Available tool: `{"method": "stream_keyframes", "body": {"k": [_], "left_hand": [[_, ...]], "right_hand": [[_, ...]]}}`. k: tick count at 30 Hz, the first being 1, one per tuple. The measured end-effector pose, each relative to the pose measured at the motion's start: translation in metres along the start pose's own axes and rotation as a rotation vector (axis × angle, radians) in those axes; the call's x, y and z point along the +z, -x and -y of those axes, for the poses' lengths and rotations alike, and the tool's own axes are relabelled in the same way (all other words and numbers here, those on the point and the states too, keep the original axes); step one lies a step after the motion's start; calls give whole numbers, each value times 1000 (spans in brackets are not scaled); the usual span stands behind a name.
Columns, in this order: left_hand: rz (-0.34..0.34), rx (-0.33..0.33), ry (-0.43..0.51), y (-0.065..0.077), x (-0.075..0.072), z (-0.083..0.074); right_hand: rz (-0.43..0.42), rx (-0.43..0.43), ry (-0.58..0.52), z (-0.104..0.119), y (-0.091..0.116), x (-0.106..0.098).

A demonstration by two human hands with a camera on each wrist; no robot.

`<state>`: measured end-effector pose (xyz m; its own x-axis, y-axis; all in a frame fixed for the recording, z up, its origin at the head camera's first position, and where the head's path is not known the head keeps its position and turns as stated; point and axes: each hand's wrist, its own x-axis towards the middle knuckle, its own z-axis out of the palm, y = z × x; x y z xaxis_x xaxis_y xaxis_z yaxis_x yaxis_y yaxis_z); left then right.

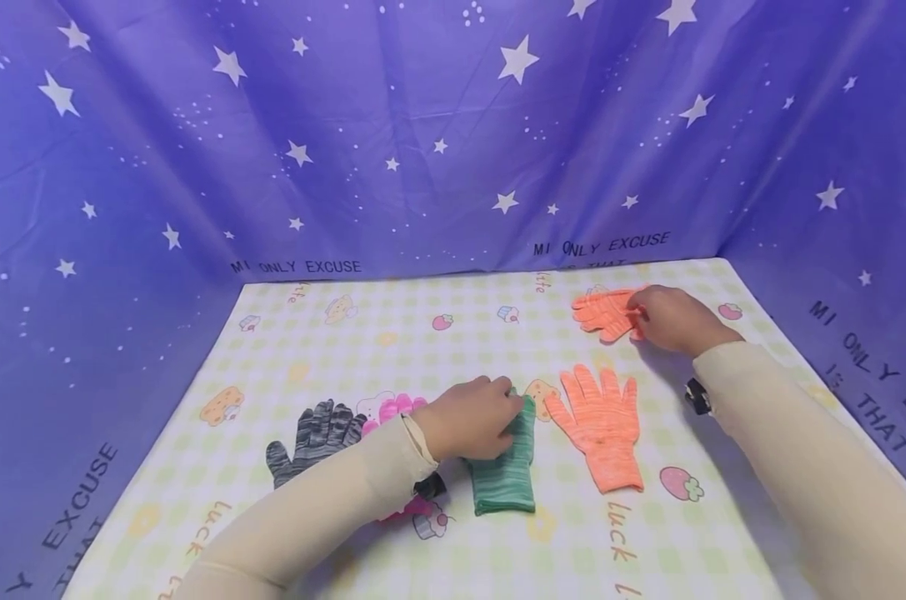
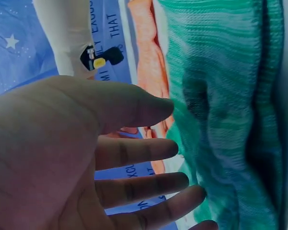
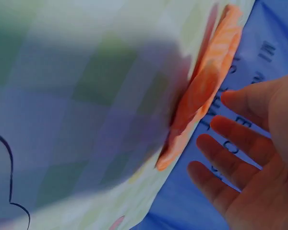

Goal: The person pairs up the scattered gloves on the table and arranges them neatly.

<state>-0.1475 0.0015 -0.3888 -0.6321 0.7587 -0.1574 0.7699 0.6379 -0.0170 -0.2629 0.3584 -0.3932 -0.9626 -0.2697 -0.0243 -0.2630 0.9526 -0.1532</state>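
Note:
In the head view, my left hand (image 1: 471, 421) is over the upper part of a green knit glove (image 1: 505, 487) and hides its fingers. The left wrist view shows that hand (image 2: 110, 158) with thumb and fingers loosely extended beside the green glove (image 2: 221, 72); touch is unclear. At the back right, my right hand (image 1: 681, 321) is at the cuff end of an orange glove (image 1: 603, 312). In the right wrist view its fingers (image 3: 235, 158) are spread and apart from the orange glove (image 3: 201, 91), with nothing between them.
Another orange glove (image 1: 606, 433) lies flat, fingers away from me, right of the green one. A black-grey glove (image 1: 317, 437) and a pink glove (image 1: 396, 406) are partly hidden by my left arm. The checked tablecloth (image 1: 377, 308) meets a purple star curtain (image 1: 422, 100) behind.

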Motion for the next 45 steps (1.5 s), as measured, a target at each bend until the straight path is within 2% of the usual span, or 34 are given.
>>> {"method": "stream_keyframes", "body": {"k": [5, 9, 14, 17, 19, 23, 25, 29, 34, 41, 45], "left_hand": [[24, 0, -12, -3, 4, -3], [28, -7, -33, -4, 5, -5], [8, 0, -87, -6, 5, -5], [-33, 10, -104, -10, 5, -7], [-72, 38, -117, -14, 5, -11], [-149, 148, -151, -24, 6, -24], [-158, 196, -147, -29, 6, -32], [-99, 230, -146, -36, 8, -44], [-16, 224, -164, -39, 8, -51], [35, 200, -177, -39, 7, -55], [41, 207, -180, -40, 5, -56]], "right_hand": [[56, -15, -2, -11, -3, 7], [48, -24, 28, -12, 3, 9], [40, -5, 17, -13, 9, 9], [37, 22, -6, -14, 9, 8], [19, 31, -8, -15, 8, 8], [29, 34, 2, -19, 3, 8], [48, 26, 6, -21, 1, 8], [60, 39, -5, -23, -2, 9], [27, 55, -21, -25, -1, 10], [-28, 72, -3, -23, 7, 8], [-56, 74, 12, -23, 14, 1]]}}
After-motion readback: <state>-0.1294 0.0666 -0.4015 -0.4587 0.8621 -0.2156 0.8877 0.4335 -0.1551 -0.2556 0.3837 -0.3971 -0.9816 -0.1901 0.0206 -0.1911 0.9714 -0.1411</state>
